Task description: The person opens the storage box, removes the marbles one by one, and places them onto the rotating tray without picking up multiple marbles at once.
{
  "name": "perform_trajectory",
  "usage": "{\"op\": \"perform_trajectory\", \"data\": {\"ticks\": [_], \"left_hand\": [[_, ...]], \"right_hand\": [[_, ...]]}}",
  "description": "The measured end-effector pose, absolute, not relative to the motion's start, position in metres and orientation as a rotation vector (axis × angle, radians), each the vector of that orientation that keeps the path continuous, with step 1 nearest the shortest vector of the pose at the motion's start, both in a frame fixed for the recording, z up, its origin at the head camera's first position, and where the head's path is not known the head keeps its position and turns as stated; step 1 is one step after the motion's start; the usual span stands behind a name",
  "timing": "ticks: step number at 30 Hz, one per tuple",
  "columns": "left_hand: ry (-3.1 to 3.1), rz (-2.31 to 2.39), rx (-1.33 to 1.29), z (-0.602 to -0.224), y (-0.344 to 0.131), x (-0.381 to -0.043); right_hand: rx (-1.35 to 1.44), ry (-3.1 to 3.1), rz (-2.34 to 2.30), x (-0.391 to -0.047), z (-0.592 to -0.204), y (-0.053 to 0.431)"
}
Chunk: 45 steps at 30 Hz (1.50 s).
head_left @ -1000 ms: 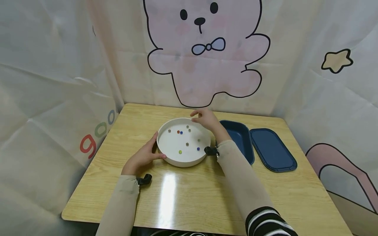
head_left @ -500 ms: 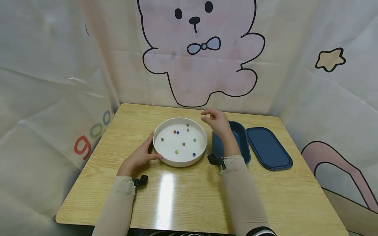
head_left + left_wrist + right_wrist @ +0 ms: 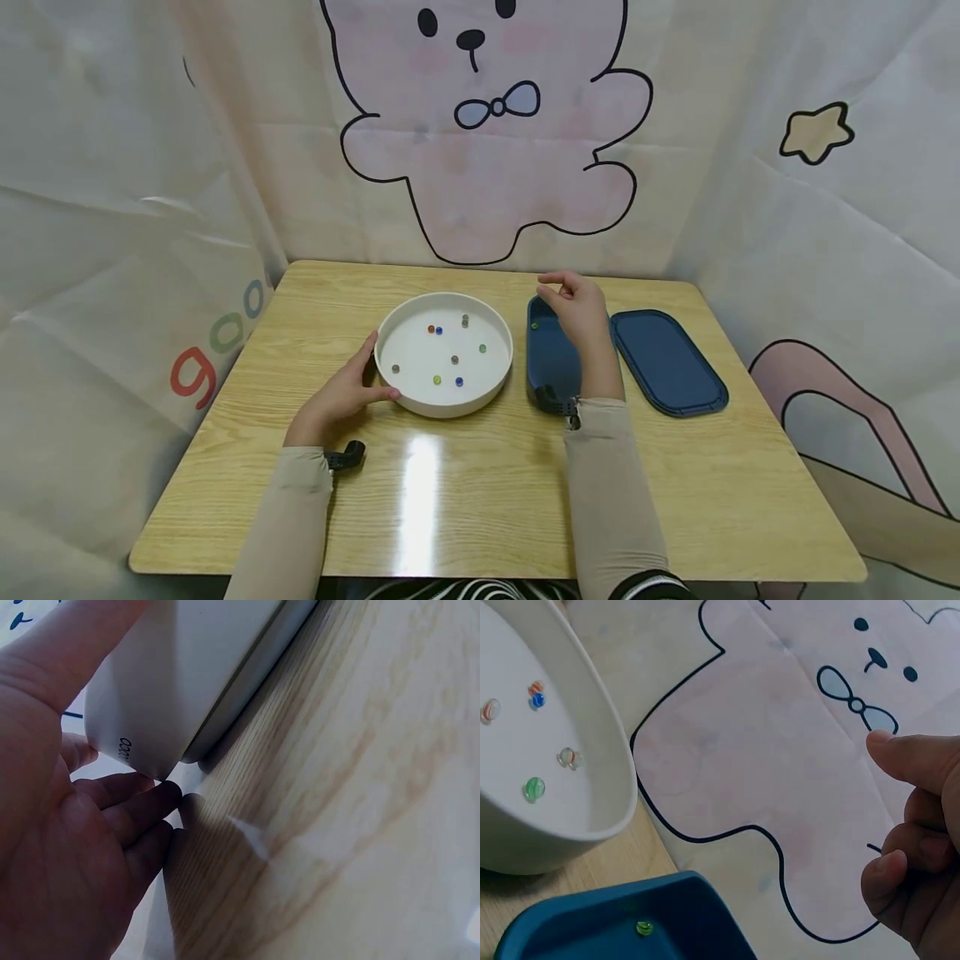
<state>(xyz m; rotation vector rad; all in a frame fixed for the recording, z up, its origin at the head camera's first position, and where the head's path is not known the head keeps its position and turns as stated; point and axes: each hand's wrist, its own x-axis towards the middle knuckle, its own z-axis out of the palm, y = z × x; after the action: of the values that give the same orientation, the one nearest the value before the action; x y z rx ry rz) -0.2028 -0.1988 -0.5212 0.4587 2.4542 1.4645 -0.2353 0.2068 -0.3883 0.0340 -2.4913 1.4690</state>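
Note:
A round white dish [image 3: 442, 409] stands on the table, with several small glass marbles [image 3: 454, 360] scattered over its floor. My left hand [image 3: 341, 400] holds the dish at its left side, thumb at the front and fingers along the wall; the left wrist view shows thumb and fingertips against the wall. My right hand [image 3: 581, 312] is above the far part of a dark blue box [image 3: 551, 358], thumb and forefinger apart, the other fingers curled, nothing between them. A yellow-green marble [image 3: 645, 928] lies inside the box.
A dark blue lid [image 3: 670, 362] lies flat to the right of the box. The wooden table [image 3: 480, 500] ends at a printed cloth backdrop [image 3: 495, 192] with a bear on it; more cloth hangs on both sides.
My right hand has moved right, from over the dish's far rim to over the box. The yellow-green marble now shows in the box. Some marbles in the dish have rolled; my left hand keeps its hold.

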Motion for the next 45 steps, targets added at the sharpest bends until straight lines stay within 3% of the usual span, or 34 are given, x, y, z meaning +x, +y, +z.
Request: {"op": "perform_trajectory", "data": {"ticks": [13, 20, 28, 45], "left_hand": [[2.444, 1.485, 0.458, -0.52, -0.2, -0.204], [2.405, 1.493, 0.454, -0.523, -0.197, -0.198], [2.46, 1.477, 0.454, -0.522, -0.199, -0.2], [2.443, 1.486, 0.464, -0.523, -0.198, -0.202]], "right_hand": [[0.0, -2.289, 1.481, -0.218, -0.385, 0.237], [-0.091, -2.312, 1.499, -0.223, -0.405, 0.26], [-0.126, -2.44, 1.596, -0.256, -0.425, 0.271], [0.106, -2.94, 1.365, -0.317, -0.462, 0.272]]}}
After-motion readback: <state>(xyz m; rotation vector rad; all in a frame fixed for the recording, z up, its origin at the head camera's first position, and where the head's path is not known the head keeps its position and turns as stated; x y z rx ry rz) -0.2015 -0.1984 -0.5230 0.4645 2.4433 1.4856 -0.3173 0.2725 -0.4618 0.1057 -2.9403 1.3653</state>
